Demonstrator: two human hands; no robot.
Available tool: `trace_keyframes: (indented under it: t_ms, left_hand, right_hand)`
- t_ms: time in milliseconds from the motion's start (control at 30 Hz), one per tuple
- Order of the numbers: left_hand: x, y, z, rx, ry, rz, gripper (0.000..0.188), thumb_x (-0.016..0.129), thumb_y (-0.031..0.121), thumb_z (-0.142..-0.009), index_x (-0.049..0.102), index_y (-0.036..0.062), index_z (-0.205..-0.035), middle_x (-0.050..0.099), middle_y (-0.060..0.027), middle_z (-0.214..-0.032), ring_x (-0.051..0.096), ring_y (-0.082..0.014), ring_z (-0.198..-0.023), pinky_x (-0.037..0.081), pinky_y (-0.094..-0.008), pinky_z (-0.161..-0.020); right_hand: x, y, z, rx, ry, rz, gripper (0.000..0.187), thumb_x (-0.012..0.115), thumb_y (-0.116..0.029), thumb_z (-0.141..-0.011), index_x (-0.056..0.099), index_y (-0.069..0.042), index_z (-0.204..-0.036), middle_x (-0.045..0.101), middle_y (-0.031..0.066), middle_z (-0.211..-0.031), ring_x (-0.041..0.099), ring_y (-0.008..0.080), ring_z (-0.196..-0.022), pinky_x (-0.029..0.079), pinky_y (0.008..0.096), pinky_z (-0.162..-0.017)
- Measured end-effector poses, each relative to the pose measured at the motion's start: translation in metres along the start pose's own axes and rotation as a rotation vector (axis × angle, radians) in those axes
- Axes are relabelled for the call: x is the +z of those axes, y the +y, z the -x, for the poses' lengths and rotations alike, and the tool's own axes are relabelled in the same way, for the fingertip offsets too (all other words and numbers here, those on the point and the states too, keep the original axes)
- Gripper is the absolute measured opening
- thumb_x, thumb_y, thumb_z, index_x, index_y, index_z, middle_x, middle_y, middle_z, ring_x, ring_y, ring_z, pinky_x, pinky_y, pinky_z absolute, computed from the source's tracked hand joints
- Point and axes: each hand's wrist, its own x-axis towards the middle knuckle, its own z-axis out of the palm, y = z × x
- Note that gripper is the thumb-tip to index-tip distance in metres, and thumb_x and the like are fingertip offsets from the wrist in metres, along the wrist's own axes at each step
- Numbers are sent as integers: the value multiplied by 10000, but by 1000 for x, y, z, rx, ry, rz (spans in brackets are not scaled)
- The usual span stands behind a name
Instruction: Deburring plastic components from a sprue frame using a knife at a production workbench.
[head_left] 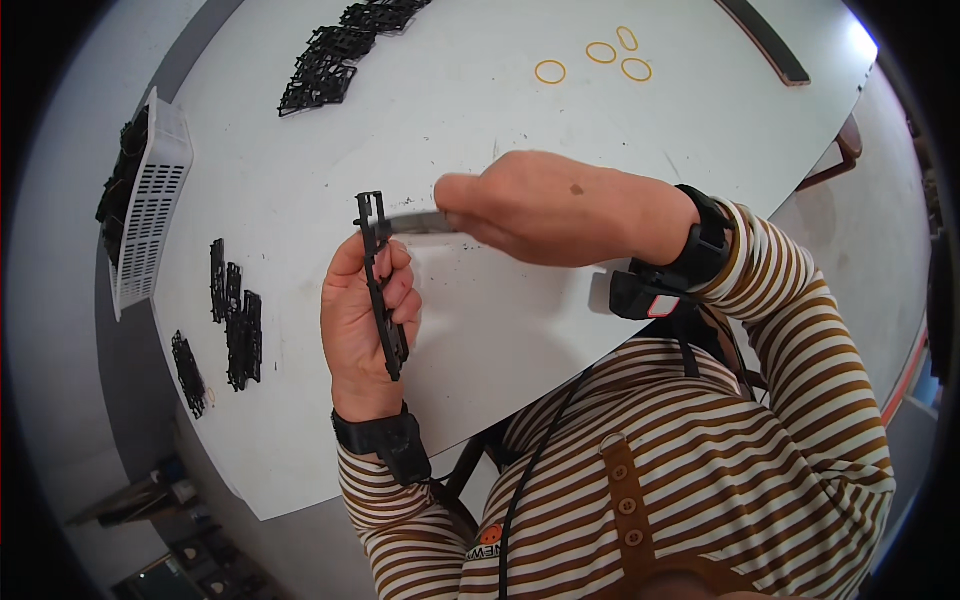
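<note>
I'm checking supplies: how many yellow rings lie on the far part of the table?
4: the leftmost ring, the middle ring up and right of it, the topmost ring, and the rightmost ring below that. None looks hidden there.

- You are in what looks like a small workshop or workroom, judging by the broad white table (480, 120) and the work on it.
- Many alike black frames lie on your table: a heap (325, 65) at the far side, and short rows (237, 335) to your left.
- A white slotted basket (160, 200) at your table's left edge holds more black pieces.
- Your left hand (348, 310) grips a frame (381, 300); your right hand (540, 205) holds a flat grey tool (420, 222) against it.
- Dark specks (470, 243) dot your worktop near your hands.
- Loose yellow bands (601, 52) lie beyond them.
</note>
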Motion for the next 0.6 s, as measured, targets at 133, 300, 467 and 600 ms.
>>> trace_keyframes:
  t_ms: [133, 300, 467, 600]
  left_hand:
    - [4, 0, 0, -43, 71, 22, 145, 495, -5, -821, 553, -5, -954, 555, -115, -792, 430, -85, -532, 335, -175, -393]
    - [5, -1, 2, -9, 60, 7, 142, 492, -6, -822, 551, -6, -951, 554, -114, -798, 427, -87, -535, 334, -175, -396]
    - [10, -4, 1, -1, 118, -17, 151, 476, -11, -822, 545, -19, -956, 541, -100, -787, 422, -90, -540, 334, -176, -401]
    - [6, -6, -1, -57, 97, 68, 173, 456, -17, -823, 531, -32, -978, 530, -91, -779, 424, -92, -546, 337, -179, -408]
  right_hand:
    - [2, 4, 2, -59, -12, -34, 103, 475, -94, -837, 448, -2, -802, 489, 143, -553, 504, 333, -525, 389, 395, -497]
    - [0, -1, 5, -66, 23, 115, 77, 485, -66, -810, 447, -1, -794, 494, 148, -557, 516, 324, -520, 400, 390, -475]
    - [3, 0, 8, -69, 47, 143, 69, 498, -41, -777, 446, 2, -794, 492, 149, -546, 517, 319, -509, 403, 394, -460]
    - [2, 6, 5, -91, 200, 288, 83, 504, -33, -759, 443, 6, -799, 491, 148, -541, 514, 316, -499, 406, 394, -462]
